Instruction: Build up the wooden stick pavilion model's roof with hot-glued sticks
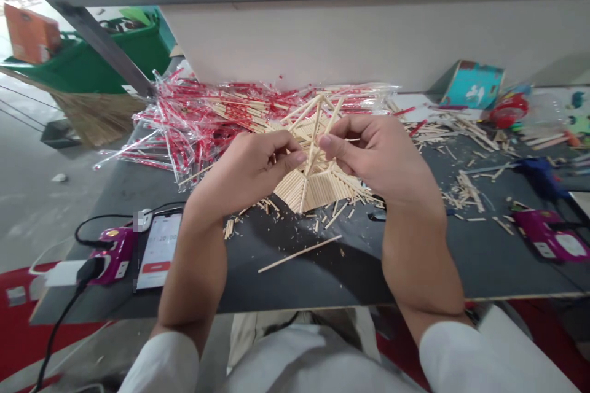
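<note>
Pale wooden stick structure (313,187) sits over the dark desk (295,276), clamped between left hand (251,169) and right hand (380,159), both pinching among its upright sticks. Loose stick pieces (336,215) lie around it. Phone (159,252) rests left on the desk; blue glue gun (539,175) lies right. Red-printed wrappers (184,129) heap behind.

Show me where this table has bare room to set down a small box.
Dark tabletop lies bare between the right forearm and the purple box. Crowded: the red-wrapped sticks behind the left hand and the loose sticks at right.
</note>
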Demonstrator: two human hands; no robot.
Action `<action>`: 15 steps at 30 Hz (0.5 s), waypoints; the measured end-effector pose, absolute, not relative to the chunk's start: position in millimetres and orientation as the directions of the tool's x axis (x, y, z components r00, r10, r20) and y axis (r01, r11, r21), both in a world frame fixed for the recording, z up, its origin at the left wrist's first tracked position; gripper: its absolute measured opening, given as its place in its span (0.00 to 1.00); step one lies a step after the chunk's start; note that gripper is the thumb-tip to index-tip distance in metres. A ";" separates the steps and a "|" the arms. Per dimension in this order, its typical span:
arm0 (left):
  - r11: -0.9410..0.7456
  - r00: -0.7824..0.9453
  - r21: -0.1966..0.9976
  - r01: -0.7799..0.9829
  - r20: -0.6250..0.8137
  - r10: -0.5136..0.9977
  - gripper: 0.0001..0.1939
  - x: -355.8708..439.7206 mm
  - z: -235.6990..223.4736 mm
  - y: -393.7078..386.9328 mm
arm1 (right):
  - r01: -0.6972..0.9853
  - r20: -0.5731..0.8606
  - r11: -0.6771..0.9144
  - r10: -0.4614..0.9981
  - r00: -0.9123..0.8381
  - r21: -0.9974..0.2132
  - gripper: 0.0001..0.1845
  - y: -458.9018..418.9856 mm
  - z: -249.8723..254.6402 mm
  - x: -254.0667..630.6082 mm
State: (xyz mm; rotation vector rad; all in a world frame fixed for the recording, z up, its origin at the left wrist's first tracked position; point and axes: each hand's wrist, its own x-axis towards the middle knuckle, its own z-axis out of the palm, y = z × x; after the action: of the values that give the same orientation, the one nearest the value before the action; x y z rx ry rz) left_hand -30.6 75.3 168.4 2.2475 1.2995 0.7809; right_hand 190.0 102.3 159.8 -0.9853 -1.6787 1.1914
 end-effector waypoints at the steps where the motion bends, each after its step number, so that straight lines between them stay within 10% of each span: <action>1: -0.466 0.384 0.614 0.638 0.271 0.883 0.11 -29.6 167.1 76.0 | 0.141 0.176 0.237 0.921 -0.349 -0.961 0.25 103.2 159.2 190.5; 15: -0.437 0.335 0.659 0.612 0.285 0.898 0.09 -17.6 153.7 86.1 | 0.258 0.200 0.281 0.933 -0.299 -0.924 0.26 103.8 160.7 189.0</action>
State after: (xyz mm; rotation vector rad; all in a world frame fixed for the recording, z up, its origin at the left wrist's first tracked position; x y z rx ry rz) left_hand -17.6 86.1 153.7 2.1674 1.3257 0.8797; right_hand 189.0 103.8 160.7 -1.0891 -1.7417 1.0511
